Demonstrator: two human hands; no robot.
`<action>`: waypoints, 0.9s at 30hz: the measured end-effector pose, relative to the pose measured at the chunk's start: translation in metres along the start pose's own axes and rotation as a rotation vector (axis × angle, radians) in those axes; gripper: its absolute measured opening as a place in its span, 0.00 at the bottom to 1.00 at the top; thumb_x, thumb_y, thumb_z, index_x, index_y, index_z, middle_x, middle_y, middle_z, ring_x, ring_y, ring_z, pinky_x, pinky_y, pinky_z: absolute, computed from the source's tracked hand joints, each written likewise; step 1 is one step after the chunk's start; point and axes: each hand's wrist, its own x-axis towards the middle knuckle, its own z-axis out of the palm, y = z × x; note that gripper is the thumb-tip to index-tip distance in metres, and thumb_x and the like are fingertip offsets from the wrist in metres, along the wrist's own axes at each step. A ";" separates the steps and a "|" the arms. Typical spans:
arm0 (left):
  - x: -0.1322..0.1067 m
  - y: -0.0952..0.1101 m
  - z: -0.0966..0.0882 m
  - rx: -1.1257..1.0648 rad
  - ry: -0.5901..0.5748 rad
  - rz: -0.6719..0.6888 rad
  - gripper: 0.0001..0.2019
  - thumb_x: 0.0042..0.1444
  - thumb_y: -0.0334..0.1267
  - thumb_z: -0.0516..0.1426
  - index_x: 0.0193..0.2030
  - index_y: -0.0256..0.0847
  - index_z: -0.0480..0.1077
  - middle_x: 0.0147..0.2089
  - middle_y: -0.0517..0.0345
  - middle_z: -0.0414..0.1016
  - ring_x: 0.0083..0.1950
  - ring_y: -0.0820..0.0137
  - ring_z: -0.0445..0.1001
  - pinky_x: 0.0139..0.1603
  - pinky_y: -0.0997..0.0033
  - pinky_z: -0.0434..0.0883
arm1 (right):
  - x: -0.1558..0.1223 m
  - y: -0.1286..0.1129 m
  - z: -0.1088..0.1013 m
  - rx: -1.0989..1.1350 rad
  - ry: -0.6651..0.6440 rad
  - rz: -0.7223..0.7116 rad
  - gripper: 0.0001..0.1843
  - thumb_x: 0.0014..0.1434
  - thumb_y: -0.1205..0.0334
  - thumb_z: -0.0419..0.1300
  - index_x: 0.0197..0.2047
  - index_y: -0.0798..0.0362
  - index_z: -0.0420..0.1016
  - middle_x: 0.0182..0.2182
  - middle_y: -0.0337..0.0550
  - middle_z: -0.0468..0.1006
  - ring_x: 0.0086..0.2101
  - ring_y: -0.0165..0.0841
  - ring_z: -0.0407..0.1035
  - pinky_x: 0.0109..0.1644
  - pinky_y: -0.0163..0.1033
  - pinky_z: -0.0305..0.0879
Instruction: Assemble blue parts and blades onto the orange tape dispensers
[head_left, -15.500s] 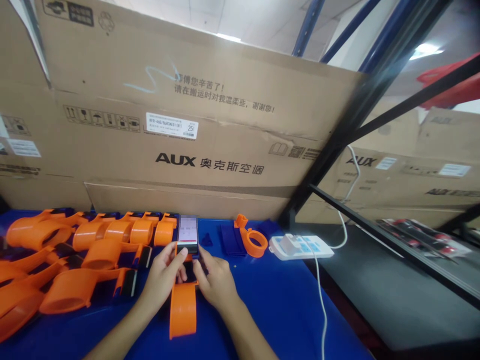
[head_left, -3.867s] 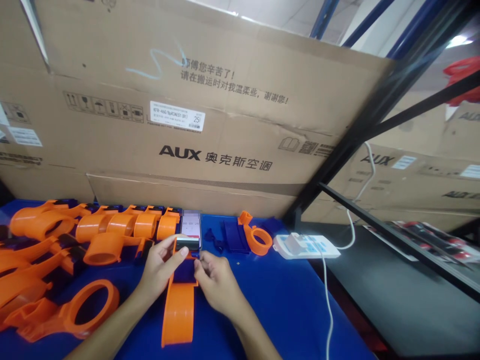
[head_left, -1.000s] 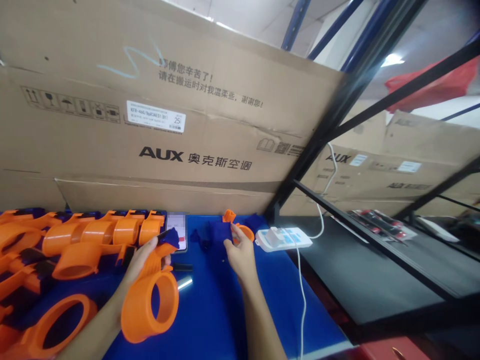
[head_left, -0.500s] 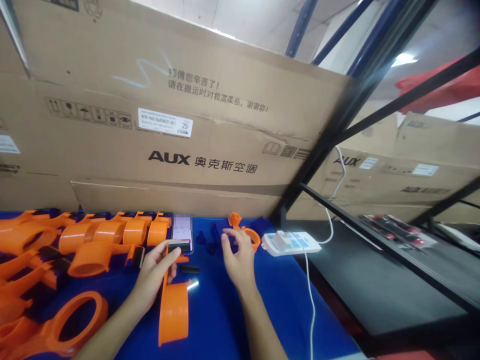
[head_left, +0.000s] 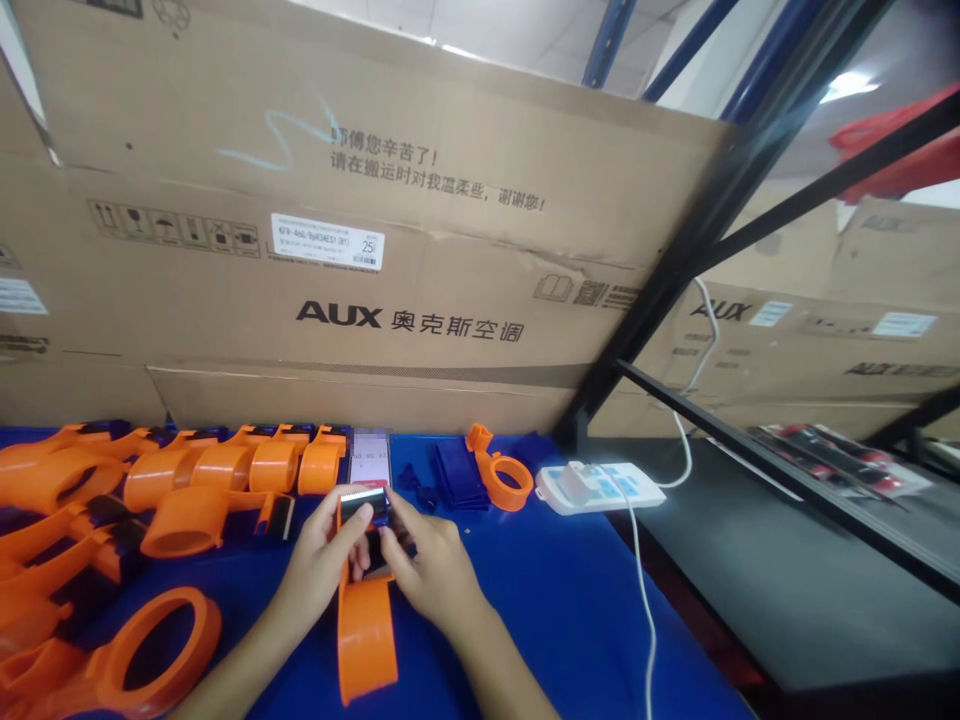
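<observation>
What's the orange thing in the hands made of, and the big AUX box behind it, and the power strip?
Orange thing: likely hard plastic, smooth and slightly shiny, with pale highlights.
AUX box: looks like cardboard, brown, dull, creased and printed.
Power strip: probably plastic, white and smooth, with rounded corners.

I counted one left hand [head_left: 322, 545], one right hand [head_left: 431, 555], one orange dispenser [head_left: 367, 640] between them, one phone [head_left: 370, 460], one white power strip [head_left: 636, 490]; the left-side dispensers [head_left: 184, 522] overlapped beyond my counting.
</observation>
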 end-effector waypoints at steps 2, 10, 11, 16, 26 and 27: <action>-0.001 0.001 0.000 0.047 -0.002 0.010 0.19 0.59 0.53 0.63 0.48 0.41 0.73 0.21 0.63 0.71 0.19 0.73 0.68 0.20 0.76 0.67 | -0.001 0.001 0.002 -0.027 -0.016 -0.006 0.30 0.68 0.63 0.54 0.73 0.52 0.60 0.35 0.46 0.84 0.29 0.34 0.76 0.35 0.36 0.72; -0.005 0.008 -0.001 0.088 0.010 0.022 0.18 0.59 0.53 0.63 0.45 0.40 0.74 0.21 0.62 0.72 0.18 0.72 0.68 0.20 0.75 0.67 | -0.005 0.000 0.008 -0.144 -0.003 -0.043 0.30 0.70 0.63 0.49 0.73 0.58 0.58 0.34 0.49 0.84 0.28 0.36 0.76 0.36 0.39 0.73; -0.005 0.008 0.000 0.085 0.010 0.023 0.17 0.59 0.52 0.63 0.45 0.40 0.74 0.20 0.62 0.71 0.18 0.72 0.68 0.20 0.75 0.67 | -0.005 0.000 0.008 -0.136 0.000 -0.042 0.30 0.70 0.63 0.49 0.73 0.57 0.58 0.34 0.49 0.84 0.28 0.36 0.76 0.36 0.39 0.73; -0.003 0.008 0.002 -0.023 0.046 -0.009 0.16 0.58 0.52 0.64 0.44 0.41 0.74 0.20 0.64 0.71 0.18 0.75 0.66 0.19 0.77 0.65 | 0.000 -0.002 0.002 -0.035 -0.003 -0.014 0.30 0.71 0.60 0.52 0.74 0.53 0.58 0.38 0.49 0.85 0.31 0.37 0.79 0.37 0.38 0.74; -0.003 0.017 0.007 -0.311 0.101 -0.197 0.21 0.49 0.47 0.71 0.46 0.40 0.76 0.25 0.61 0.75 0.21 0.74 0.71 0.24 0.76 0.70 | 0.002 0.005 0.000 -0.105 -0.098 -0.052 0.30 0.67 0.66 0.52 0.72 0.54 0.60 0.48 0.54 0.83 0.40 0.40 0.79 0.44 0.41 0.77; -0.004 0.018 0.008 -0.312 0.081 -0.204 0.21 0.49 0.46 0.71 0.47 0.40 0.77 0.26 0.60 0.77 0.22 0.74 0.71 0.25 0.76 0.71 | 0.001 0.005 0.001 -0.114 -0.095 -0.051 0.31 0.67 0.66 0.52 0.72 0.54 0.60 0.46 0.53 0.83 0.39 0.40 0.79 0.43 0.41 0.76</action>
